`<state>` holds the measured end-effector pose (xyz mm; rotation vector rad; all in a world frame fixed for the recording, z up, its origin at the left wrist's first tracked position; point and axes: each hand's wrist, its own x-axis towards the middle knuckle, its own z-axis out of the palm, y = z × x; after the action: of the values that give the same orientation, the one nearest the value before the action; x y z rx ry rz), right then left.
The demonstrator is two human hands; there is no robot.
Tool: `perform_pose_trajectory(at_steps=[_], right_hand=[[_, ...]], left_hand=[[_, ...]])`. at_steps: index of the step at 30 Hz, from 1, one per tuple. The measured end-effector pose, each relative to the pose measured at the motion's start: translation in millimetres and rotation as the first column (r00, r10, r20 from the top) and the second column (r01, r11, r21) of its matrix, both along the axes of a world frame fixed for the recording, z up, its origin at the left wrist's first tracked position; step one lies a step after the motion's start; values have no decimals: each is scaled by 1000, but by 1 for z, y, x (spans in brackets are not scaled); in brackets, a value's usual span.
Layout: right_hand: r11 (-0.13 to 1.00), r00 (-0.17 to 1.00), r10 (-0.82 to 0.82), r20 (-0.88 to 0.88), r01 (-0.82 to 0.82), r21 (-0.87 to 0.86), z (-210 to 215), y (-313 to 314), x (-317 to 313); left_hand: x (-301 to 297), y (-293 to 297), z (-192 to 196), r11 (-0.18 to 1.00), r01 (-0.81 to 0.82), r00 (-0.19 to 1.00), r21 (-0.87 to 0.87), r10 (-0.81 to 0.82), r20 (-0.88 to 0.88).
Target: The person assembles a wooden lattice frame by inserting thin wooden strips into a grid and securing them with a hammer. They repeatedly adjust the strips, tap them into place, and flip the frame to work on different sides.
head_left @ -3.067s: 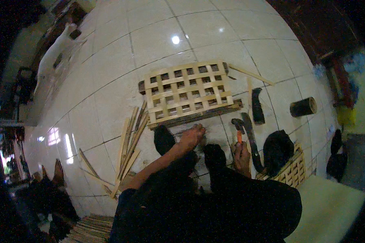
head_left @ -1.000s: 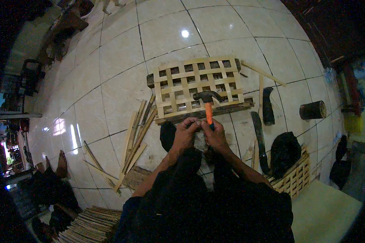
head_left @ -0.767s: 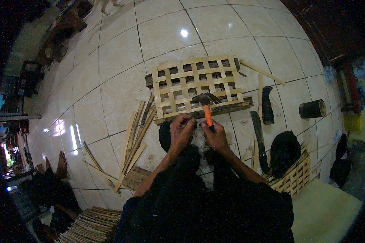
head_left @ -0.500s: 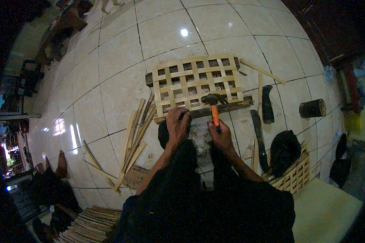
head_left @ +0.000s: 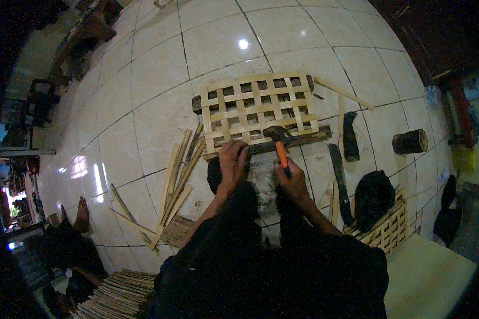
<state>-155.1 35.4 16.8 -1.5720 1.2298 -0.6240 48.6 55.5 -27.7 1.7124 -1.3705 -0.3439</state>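
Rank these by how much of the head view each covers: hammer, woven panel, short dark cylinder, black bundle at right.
1. Woven panel
2. Black bundle
3. Short dark cylinder and hammer, unranked: the hammer looks longer but thinner, so their areas are too close to call.
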Motion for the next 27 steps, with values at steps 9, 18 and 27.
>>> perform_pose_trajectory(at_steps=[9, 18, 27], right_hand=[[947, 952, 266, -151, -229, 225, 18, 3, -1], [957, 908, 282, -310, -291, 18, 7, 4, 6], [956, 906, 249, -343, -286, -61, -5, 3, 6]], left_hand=[[3, 2, -14, 998, 28, 988, -52, -20, 150], [2, 1, -6, 1000, 16, 995, 0, -16, 99], [5, 1, -15, 999, 15, 992, 45, -20, 121]])
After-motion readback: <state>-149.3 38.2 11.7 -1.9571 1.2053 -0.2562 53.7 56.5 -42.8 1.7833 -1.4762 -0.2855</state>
